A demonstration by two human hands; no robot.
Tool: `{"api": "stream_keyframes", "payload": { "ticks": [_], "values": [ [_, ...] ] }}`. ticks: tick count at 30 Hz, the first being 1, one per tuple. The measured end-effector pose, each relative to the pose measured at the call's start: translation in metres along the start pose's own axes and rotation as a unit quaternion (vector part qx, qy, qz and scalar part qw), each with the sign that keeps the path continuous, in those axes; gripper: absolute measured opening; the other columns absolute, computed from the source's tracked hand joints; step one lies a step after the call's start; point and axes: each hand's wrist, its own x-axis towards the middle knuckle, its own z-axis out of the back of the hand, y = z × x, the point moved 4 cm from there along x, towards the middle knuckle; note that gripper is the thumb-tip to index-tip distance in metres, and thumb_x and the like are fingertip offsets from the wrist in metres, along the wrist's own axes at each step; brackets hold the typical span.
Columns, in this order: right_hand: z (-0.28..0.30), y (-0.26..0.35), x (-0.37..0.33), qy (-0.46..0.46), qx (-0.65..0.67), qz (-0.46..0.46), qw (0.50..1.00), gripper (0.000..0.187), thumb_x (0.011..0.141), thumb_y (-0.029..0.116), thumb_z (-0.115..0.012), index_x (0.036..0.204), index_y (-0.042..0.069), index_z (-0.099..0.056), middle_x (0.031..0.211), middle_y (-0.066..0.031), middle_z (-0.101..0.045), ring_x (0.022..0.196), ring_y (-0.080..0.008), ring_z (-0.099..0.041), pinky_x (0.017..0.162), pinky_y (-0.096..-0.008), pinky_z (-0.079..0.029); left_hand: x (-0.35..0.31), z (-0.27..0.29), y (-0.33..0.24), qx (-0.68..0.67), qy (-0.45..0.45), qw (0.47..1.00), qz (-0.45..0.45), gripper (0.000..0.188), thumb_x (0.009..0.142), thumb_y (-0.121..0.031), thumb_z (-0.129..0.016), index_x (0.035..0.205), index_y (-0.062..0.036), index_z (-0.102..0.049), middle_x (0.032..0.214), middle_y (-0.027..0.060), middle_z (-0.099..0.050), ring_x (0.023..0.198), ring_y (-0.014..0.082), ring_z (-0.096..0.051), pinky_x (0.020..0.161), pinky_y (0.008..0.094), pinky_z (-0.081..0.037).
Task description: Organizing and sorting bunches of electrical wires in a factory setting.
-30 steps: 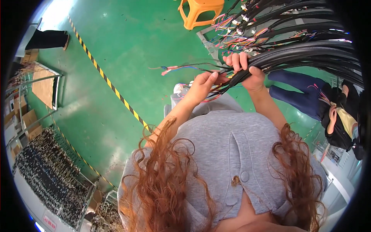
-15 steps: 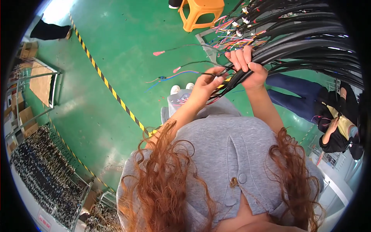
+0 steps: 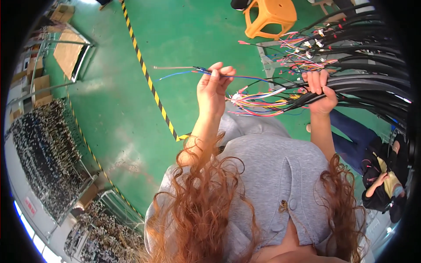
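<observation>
Black sheathed cables run in from the right side, their ends splitting into thin coloured wires. My right hand is closed round a cable bundle near where the sheaths end. Farther left, my left hand pinches a few thin wires, among them a blue wire whose tip sticks out to the left beside a brownish one. Between my hands hangs a fan of red, white, yellow and blue wires, with a white connector at its end next to my left wrist.
More wire ends with white connectors hang beyond my right hand. A yellow stool stands at the far side. Yellow-black tape crosses the green floor. Racks of dark wiring line the left; a co-worker is at the right.
My left hand has moved away from my right hand, drawing thin wires out leftward. Coloured wires with a white connector now spread between them. The whole view has shifted.
</observation>
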Motion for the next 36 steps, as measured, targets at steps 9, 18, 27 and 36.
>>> {"api": "stream_keyframes", "payload": {
  "ticks": [9, 18, 27, 36],
  "values": [
    [0.008, 0.008, 0.003, -0.023, 0.009, -0.005, 1.000, 0.024, 0.068, 0.019, -0.059, 0.072, 0.013, -0.037, 0.059, 0.0038, -0.035, 0.060, -0.0097, -0.037, 0.089, -0.0312, -0.031, -0.004, 0.010, -0.038, -0.021, -0.032, 0.994, -0.106, 0.027, 0.092, -0.022, -0.044, 0.108, -0.0018, -0.048, 0.102, 0.0152, -0.059, 0.095, 0.0270, -0.058, 0.086, 0.0366, -0.044],
    [0.032, 0.019, -0.006, -0.047, 0.009, -0.001, 0.999, 0.025, 0.066, 0.017, -0.059, 0.070, 0.013, -0.035, 0.059, 0.0033, -0.033, 0.062, -0.0102, -0.037, 0.086, -0.0307, -0.031, 0.001, 0.024, -0.071, 0.027, -0.062, 0.990, -0.125, 0.038, 0.093, -0.031, -0.036, 0.106, 0.0027, -0.048, 0.095, 0.0170, -0.060, 0.094, 0.0279, -0.058, 0.085, 0.0397, -0.045],
    [0.012, 0.005, 0.019, -0.009, 0.079, 0.005, 0.997, 0.024, 0.067, 0.019, -0.058, 0.067, 0.013, -0.035, 0.059, 0.0029, -0.035, 0.060, -0.0107, -0.035, 0.088, -0.0288, -0.032, 0.021, 0.040, 0.031, 0.196, 0.010, 0.964, 0.181, 0.044, 0.091, -0.035, -0.039, 0.111, 0.0042, -0.048, 0.113, 0.0159, -0.054, 0.103, 0.0243, -0.054, 0.088, 0.0326, -0.040],
    [0.008, 0.002, 0.025, 0.007, 0.077, 0.006, 0.997, 0.021, 0.066, 0.020, -0.058, 0.069, 0.012, -0.039, 0.061, 0.0022, -0.038, 0.063, -0.0113, -0.038, 0.092, -0.0320, -0.032, 0.006, -0.072, 0.058, 0.597, 0.236, 0.759, -0.106, 0.015, 0.078, -0.013, -0.059, 0.091, -0.0068, -0.061, 0.081, 0.0123, -0.060, 0.072, 0.0262, -0.058, 0.065, 0.0324, -0.045]
  ]
}}
